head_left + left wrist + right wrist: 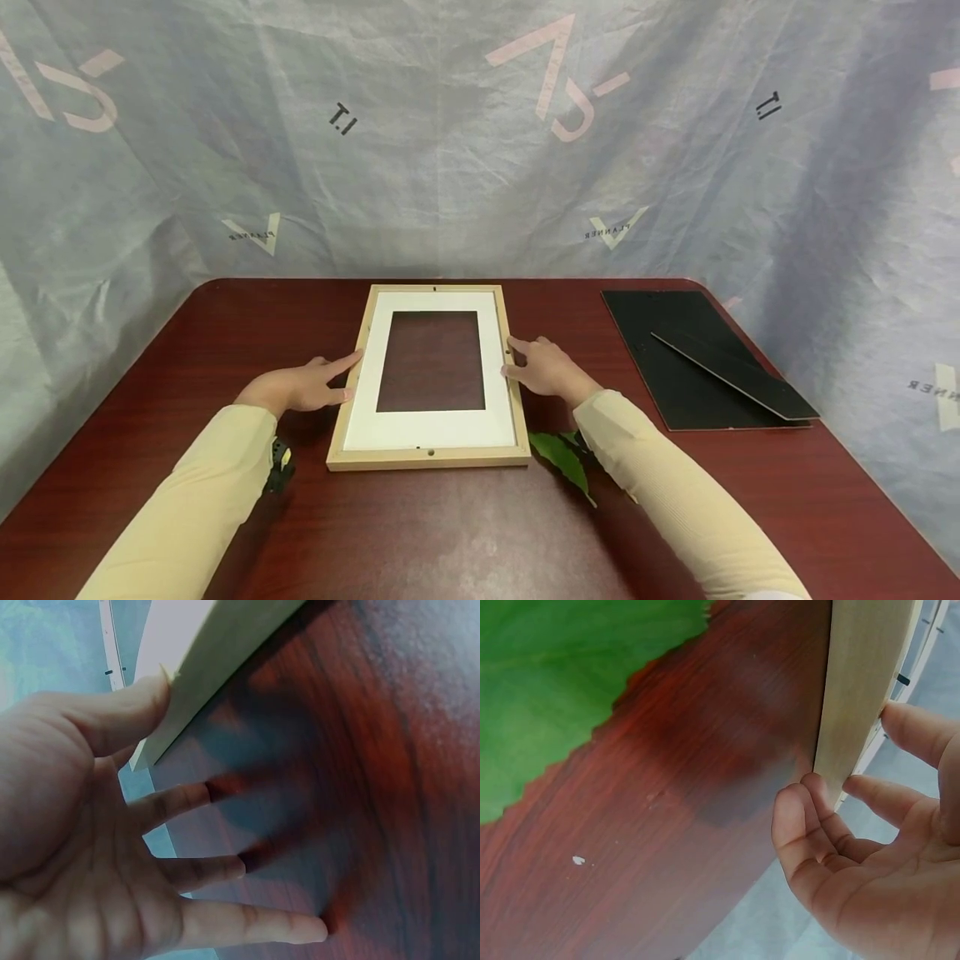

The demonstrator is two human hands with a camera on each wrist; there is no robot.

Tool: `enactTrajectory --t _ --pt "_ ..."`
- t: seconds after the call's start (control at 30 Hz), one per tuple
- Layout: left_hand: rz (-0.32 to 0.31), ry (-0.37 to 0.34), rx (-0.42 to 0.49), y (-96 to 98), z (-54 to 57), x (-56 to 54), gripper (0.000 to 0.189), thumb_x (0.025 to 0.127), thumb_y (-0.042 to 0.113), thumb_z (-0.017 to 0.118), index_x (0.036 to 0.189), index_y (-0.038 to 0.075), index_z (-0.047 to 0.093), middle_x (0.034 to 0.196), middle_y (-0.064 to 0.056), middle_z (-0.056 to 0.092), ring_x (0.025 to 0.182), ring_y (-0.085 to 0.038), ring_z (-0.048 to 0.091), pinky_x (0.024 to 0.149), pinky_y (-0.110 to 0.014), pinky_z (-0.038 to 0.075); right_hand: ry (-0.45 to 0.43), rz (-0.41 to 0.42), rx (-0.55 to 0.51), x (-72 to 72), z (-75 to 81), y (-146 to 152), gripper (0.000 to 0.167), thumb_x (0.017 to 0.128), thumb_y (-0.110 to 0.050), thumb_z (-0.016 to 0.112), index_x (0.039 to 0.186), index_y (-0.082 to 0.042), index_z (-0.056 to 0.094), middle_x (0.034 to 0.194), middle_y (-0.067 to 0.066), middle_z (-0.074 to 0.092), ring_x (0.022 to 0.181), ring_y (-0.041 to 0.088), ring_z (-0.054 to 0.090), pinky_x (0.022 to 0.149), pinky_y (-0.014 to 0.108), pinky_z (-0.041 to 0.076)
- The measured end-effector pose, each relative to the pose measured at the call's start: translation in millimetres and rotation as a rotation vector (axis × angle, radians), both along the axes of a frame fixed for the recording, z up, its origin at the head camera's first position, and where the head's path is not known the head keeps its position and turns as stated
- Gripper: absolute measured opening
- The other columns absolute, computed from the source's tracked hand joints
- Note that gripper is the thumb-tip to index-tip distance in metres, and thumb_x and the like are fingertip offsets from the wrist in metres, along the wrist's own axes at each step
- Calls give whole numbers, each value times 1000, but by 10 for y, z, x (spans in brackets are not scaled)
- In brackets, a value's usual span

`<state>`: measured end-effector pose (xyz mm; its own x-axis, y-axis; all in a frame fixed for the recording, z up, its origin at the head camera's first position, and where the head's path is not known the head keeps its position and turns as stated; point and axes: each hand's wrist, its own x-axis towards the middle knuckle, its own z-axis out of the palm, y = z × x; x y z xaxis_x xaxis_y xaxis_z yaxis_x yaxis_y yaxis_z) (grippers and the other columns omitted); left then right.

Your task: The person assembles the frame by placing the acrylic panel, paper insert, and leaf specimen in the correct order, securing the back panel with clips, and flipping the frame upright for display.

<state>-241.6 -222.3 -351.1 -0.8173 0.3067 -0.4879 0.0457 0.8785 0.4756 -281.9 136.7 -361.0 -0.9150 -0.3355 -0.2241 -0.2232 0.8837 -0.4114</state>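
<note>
In the head view, a wooden picture frame [431, 458] lies flat just off the middle of the bench [450, 533], toward 11 o'clock, with a white mat [431, 431] inside its border. The step in hand looks like steadying or squaring the frame; doing it well would call for light, even pressure from both sides, fingertips on the wood rather than on the mat. The left hand [300, 387] meets the frame at 9 o'clock, thumb and forefinger parted and reaching the border; the right hand [551, 367] meets it at 3 o'clock in much the same way. The left sleeve [202, 483] comes in from 7 o'clock, the right sleeve [675, 483] from 5. A green leaf [561, 458] lies near the frame's corner at 5 o'clock, so that wrist would best pass clear of it; a black board [697, 392] sits at 2 o'clock on the bench. In the left wrist view, the thumb touches the frame's edge toward 11 o'clock while three fingers spread wide toward 4; whether they touch the bench cannot be told. In the right wrist view, thumb and forefinger rest narrowly parted at the border, the other fingers bent loosely beside the frame's outer side.
</note>
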Motion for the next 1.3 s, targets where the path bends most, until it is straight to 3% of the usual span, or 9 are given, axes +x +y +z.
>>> enactTrajectory --t 0.17,0.23,0.33,0.4,0.5,0.67,0.8,1.1,1.3 --pt "5 4 7 40 76 63 75 108 26 52 162 5 5 154 -48 0 144 -63 6 111 -73 18 7 6 -31 -13 2 22 63 106 -30 57 159 -5 33 152 30 43 145 43 34 112 56 36" --pt "15 -6 9 44 74 58 75 108 24 52 162 5 4 155 -47 -2 145 -62 5 112 -72 17 11 1 -55 -10 20 46 62 106 -29 57 158 -5 35 136 31 57 137 40 45 107 53 42" --pt "14 -12 10 54 85 46 75 108 24 52 162 5 4 155 -47 -4 145 -62 3 112 -72 16 30 -22 -102 4 77 95 60 104 -28 60 156 -4 40 108 23 62 106 31 60 87 44 49" --pt "12 -16 11 56 90 35 75 108 25 52 162 6 3 155 -47 -4 145 -62 3 112 -72 16 40 -44 -138 14 117 131 59 104 -28 61 154 -4 43 91 17 58 81 24 56 73 38 46" --pt "2 -15 2 58 108 34 76 108 26 52 162 6 3 154 -48 -2 143 -64 6 111 -73 18 52 -77 -198 45 182 186 55 103 -28 62 151 -5 48 97 12 56 67 19 47 66 35 42" --pt "-6 -25 10 46 107 33 77 108 26 52 162 6 1 153 -48 -2 143 -65 5 111 -73 17 58 -132 -292 123 243 288 49 103 -29 62 148 -11 54 117 15 63 92 26 59 79 40 50" --pt "-14 -31 34 21 96 36 76 108 24 51 161 4 1 152 -49 -5 143 -65 2 111 -74 16 46 -167 -388 201 272 366 46 103 -28 63 146 -13 57 123 15 64 108 34 60 88 45 51" --pt "-18 -31 48 -11 62 22 77 108 26 51 161 5 -1 152 -49 -7 142 -66 -1 111 -74 14 52 -218 -503 382 295 564 45 99 -31 69 141 -14 61 114 12 65 109 33 58 85 42 47" --pt "-10 -40 55 -37 -46 -54 80 107 32 52 163 10 -1 154 -47 -6 144 -64 -1 111 -74 14 49 -246 -528 531 278 714 45 97 -32 72 138 -15 64 106 11 66 106 37 58 81 39 44"
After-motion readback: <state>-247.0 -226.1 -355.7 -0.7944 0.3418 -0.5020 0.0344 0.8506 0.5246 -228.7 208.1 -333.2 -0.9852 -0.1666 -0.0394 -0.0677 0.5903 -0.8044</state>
